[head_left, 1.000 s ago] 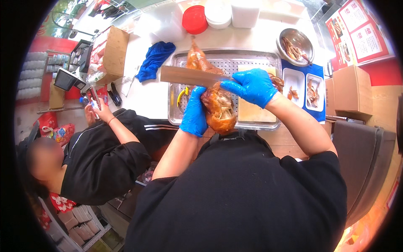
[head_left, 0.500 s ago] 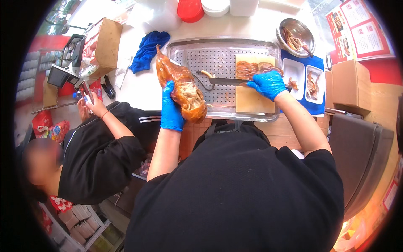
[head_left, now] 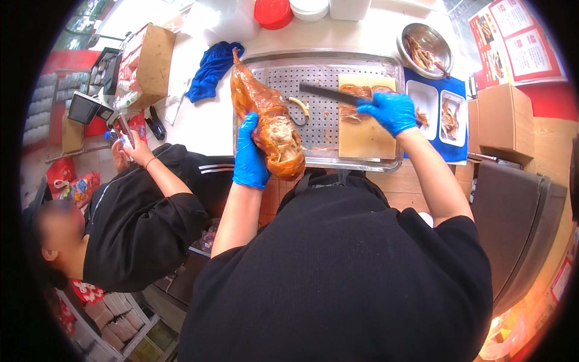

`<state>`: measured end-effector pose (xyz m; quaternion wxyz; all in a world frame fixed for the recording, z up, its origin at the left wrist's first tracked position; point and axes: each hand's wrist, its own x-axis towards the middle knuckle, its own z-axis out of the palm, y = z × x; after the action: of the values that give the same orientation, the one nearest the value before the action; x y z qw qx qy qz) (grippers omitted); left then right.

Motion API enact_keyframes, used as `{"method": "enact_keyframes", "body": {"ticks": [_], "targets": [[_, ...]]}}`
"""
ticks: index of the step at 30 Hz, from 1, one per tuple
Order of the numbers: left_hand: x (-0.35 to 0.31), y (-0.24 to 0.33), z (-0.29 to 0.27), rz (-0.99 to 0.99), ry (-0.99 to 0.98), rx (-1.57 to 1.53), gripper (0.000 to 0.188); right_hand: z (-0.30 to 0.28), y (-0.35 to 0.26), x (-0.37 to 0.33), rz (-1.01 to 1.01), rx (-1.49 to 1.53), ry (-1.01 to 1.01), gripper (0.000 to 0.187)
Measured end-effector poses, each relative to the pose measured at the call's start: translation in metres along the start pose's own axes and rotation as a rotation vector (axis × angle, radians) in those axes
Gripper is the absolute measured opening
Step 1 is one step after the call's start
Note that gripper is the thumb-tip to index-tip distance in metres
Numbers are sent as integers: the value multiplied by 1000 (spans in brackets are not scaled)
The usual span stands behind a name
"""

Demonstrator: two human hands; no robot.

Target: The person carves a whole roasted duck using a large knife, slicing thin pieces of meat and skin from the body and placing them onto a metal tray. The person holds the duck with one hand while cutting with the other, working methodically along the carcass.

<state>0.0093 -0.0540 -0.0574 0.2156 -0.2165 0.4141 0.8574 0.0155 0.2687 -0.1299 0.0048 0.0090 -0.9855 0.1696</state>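
Observation:
A glossy brown roast duck [head_left: 258,99], part of its skin cut away over pale meat, leans across the left rim of a perforated metal tray [head_left: 274,67]. My blue-gloved left hand [head_left: 250,154] is closed round its side. In my gloved right hand [head_left: 392,113] is a long dark-bladed knife [head_left: 329,92], its blade pointing left above the tray. Beneath it lies a tan cutting board [head_left: 368,145] with duck slices [head_left: 357,90], partly hidden by knife and hand. Between duck and board sits a hook with a pale handle [head_left: 300,107].
Right of the tray, two white dishes [head_left: 450,120] stand on a blue cloth, one with meat scraps. Behind them is a steel bowl [head_left: 429,45] of bones. A crumpled blue cloth [head_left: 211,69] lies to the left. Another person [head_left: 145,211] with a phone is close at my left.
The knife has lifted, its tip swinging up and away from me. My left hand and the duck have shifted slightly right. The other person stays nearly still.

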Motion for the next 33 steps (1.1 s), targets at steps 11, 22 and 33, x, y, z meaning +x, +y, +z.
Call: {"method": "enact_keyframes", "body": {"ticks": [11, 22, 33], "targets": [[-24, 45, -26, 168, -95, -112, 61, -11, -75, -16, 140, 255, -310, 56], [-46, 56, -43, 258, 42, -35, 63, 90, -107, -22, -42, 133, -127, 24], [-38, 50, -41, 238, 59, -45, 59, 14, -54, 8, 27, 106, -258, 36]]}}
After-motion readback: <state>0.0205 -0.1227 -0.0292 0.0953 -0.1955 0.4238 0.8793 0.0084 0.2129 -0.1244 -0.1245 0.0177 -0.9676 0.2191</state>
